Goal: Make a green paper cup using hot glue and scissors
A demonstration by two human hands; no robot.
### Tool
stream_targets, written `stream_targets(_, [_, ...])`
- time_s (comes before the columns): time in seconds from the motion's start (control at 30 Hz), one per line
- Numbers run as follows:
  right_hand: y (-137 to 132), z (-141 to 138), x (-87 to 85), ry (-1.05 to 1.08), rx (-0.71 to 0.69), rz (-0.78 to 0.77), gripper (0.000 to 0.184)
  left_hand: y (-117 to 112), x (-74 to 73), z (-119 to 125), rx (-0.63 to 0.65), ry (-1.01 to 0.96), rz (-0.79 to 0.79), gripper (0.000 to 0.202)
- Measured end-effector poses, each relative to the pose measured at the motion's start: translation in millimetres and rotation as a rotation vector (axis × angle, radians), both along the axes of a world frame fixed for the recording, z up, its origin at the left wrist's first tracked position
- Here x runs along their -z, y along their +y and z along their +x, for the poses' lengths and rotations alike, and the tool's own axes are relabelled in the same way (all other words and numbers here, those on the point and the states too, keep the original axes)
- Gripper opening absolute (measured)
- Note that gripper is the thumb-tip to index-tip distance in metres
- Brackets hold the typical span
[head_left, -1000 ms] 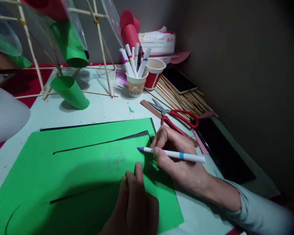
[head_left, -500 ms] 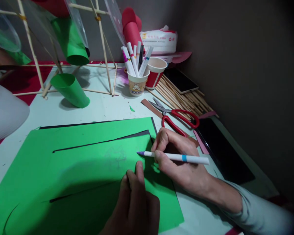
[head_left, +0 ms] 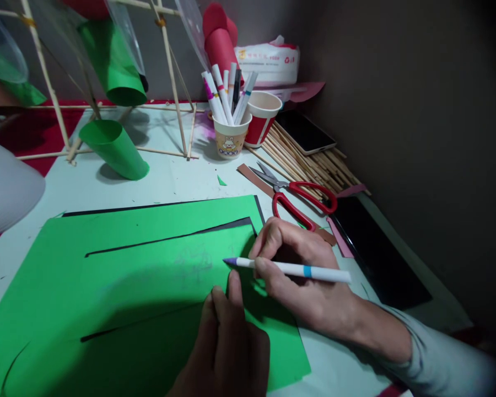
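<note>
My right hand (head_left: 301,270) is closed round a white marker (head_left: 287,268) with a blue band, its purple tip over the green paper (head_left: 119,234). Faint scribbled lines (head_left: 194,259) mark the paper left of that tip. Just below it, my left hand (head_left: 229,336) has its bent fingers close together at the lower edge of a cut strip in the paper. The underside of this hand is hidden. Dark paper shows through the slits and along the back edge of the green sheet.
Red-handled scissors (head_left: 291,193) lie partly spread beyond my right hand. Behind are a cup of markers (head_left: 230,138), a red cup (head_left: 260,121), wooden sticks (head_left: 310,165) and two dark devices. A stick frame (head_left: 173,82) with green tubes (head_left: 116,149) stands back left.
The marker and my right hand have moved slightly left across the paper. My left hand stays at the strip's edge. The whole view has shifted a little.
</note>
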State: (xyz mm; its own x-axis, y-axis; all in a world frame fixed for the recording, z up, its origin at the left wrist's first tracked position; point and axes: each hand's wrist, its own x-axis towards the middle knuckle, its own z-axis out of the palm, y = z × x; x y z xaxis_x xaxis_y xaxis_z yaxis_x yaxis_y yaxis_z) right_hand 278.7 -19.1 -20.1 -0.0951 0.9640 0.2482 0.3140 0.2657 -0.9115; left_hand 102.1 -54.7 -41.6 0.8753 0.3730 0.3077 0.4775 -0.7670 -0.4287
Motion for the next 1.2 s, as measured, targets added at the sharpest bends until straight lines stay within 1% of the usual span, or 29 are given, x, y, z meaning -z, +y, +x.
stream_targets(0.1, [2, 0, -1.7, 0.062, 0.087, 0.047, 0.016, 1, -2.1, 0, 0.013, 0.007, -0.008, 0.035])
stream_targets(0.2, [3, 2, -3.0, 0.055, 0.143, 0.084, 0.018, 2, -3.8, 0, 0.001, -0.007, -0.006, 0.034])
stream_targets(0.37, [2, 2, -2.6, -0.042, 0.107, 0.098, 0.017, 3, -3.9, 1, 0.007, -0.025, -0.001, 0.032])
stream_targets(0.63, [2, 2, 1.8, -0.05, 0.024, 0.079, 0.015, 2, -1.4, 1, 0.005, -0.031, 0.003, 0.026])
stream_targets(0.73, [3, 1, 3.6, -0.073, 0.008, 0.076, 0.015, 2, -1.8, 1, 0.009, -0.025, 0.005, 0.027])
stream_targets(0.97, [3, 1, 8.2, -0.108, 0.039, 0.067, 0.014, 3, -3.3, 1, 0.017, -0.006, -0.013, 0.031])
stream_targets(1.2, [0, 3, 4.5, -0.127, 0.068, 0.078, 0.016, 2, -4.2, 0, -0.001, 0.001, -0.011, 0.029])
